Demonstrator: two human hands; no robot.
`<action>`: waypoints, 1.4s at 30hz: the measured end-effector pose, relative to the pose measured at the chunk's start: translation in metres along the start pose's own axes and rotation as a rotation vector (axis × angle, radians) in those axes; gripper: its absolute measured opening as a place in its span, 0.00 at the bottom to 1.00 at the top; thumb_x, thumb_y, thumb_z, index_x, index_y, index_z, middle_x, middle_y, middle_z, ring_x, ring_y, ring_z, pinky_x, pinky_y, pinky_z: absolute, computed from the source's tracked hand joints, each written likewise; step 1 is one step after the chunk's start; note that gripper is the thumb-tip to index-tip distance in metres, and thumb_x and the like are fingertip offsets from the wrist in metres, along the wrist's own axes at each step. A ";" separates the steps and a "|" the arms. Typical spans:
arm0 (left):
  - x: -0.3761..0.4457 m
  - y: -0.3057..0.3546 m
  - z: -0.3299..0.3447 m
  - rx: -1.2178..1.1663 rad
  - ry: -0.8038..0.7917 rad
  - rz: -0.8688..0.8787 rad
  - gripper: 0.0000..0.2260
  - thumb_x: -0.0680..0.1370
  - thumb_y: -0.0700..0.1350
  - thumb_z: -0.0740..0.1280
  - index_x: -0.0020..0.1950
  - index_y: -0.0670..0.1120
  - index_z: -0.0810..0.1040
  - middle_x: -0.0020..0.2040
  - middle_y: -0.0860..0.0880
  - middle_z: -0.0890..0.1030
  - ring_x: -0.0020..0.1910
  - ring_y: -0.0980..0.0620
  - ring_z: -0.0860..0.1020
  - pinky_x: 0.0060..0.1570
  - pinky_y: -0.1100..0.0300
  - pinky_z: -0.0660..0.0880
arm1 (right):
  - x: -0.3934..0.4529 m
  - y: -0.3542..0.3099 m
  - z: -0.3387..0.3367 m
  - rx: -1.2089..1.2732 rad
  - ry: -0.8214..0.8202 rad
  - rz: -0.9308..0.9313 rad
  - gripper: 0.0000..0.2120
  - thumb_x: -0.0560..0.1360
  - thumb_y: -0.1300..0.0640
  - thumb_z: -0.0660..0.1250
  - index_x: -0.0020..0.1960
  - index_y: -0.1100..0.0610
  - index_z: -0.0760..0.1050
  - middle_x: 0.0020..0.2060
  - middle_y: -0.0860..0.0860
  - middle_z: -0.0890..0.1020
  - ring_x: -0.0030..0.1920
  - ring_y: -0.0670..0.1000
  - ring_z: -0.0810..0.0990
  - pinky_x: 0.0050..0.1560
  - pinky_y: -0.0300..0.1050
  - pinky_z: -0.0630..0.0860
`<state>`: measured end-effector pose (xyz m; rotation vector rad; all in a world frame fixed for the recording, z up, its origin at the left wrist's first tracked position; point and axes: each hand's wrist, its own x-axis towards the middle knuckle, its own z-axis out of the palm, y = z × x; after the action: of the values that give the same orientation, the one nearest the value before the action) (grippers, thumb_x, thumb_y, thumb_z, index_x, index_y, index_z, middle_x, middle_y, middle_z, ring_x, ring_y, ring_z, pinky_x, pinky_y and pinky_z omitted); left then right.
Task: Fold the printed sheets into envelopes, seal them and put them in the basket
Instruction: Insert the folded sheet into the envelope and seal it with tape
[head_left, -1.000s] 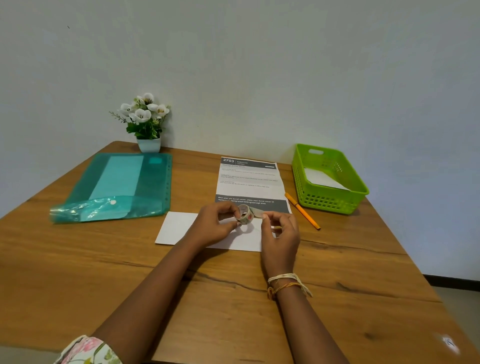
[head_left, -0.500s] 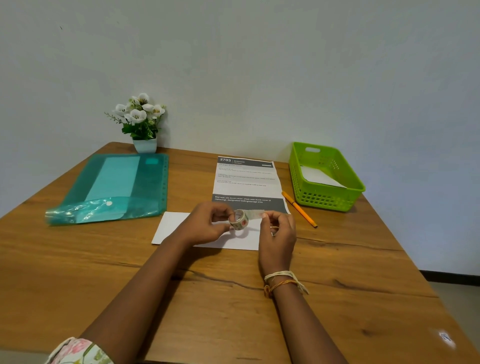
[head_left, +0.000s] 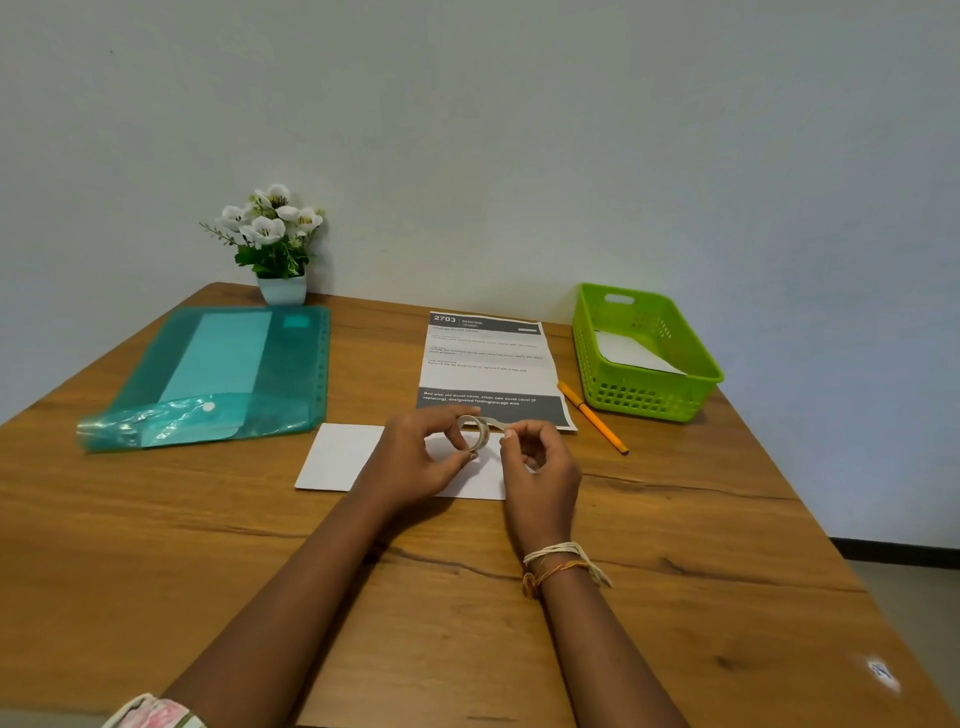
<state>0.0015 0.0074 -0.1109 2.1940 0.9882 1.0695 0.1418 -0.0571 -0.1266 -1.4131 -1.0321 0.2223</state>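
My left hand (head_left: 415, 454) grips a small roll of patterned tape (head_left: 477, 431) between thumb and fingers, just above a folded white envelope (head_left: 343, 457) lying on the wooden table (head_left: 156, 545). My right hand (head_left: 537, 462) pinches the loose end of the tape beside the roll. Behind the hands lies a printed sheet (head_left: 485, 358) with a dark header and footer. The green basket (head_left: 649, 395) stands at the back right with a white folded piece inside.
An orange pen (head_left: 592, 415) lies between the printed sheet and the basket. A teal plastic folder (head_left: 218, 374) rests at the left. A small pot of white flowers (head_left: 275, 244) stands against the wall at the back left.
My right hand has drawn the tape end a little away from the roll. The view has shifted slightly; the hands stay over the envelope.
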 end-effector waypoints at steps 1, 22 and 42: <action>-0.001 -0.001 0.001 0.020 0.028 0.031 0.05 0.69 0.44 0.76 0.40 0.49 0.82 0.60 0.61 0.77 0.61 0.59 0.75 0.57 0.70 0.68 | 0.000 0.001 0.000 0.009 -0.022 0.000 0.05 0.76 0.58 0.67 0.47 0.47 0.76 0.42 0.43 0.81 0.44 0.43 0.80 0.41 0.34 0.77; -0.010 0.001 0.006 0.086 0.066 0.281 0.10 0.71 0.42 0.75 0.52 0.46 0.83 0.64 0.56 0.77 0.59 0.60 0.78 0.55 0.62 0.77 | 0.011 -0.009 -0.006 0.630 -0.166 0.511 0.07 0.74 0.56 0.71 0.48 0.59 0.80 0.37 0.54 0.84 0.38 0.50 0.83 0.37 0.42 0.80; -0.009 0.000 0.010 -0.164 0.015 0.042 0.31 0.69 0.51 0.75 0.70 0.57 0.69 0.55 0.57 0.80 0.55 0.62 0.78 0.56 0.68 0.75 | 0.012 -0.006 -0.005 0.576 -0.155 0.475 0.11 0.72 0.71 0.70 0.52 0.60 0.79 0.40 0.54 0.85 0.40 0.46 0.85 0.38 0.37 0.79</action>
<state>0.0051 -0.0009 -0.1209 2.0844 0.8331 1.1448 0.1497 -0.0538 -0.1148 -1.0942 -0.6593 0.9137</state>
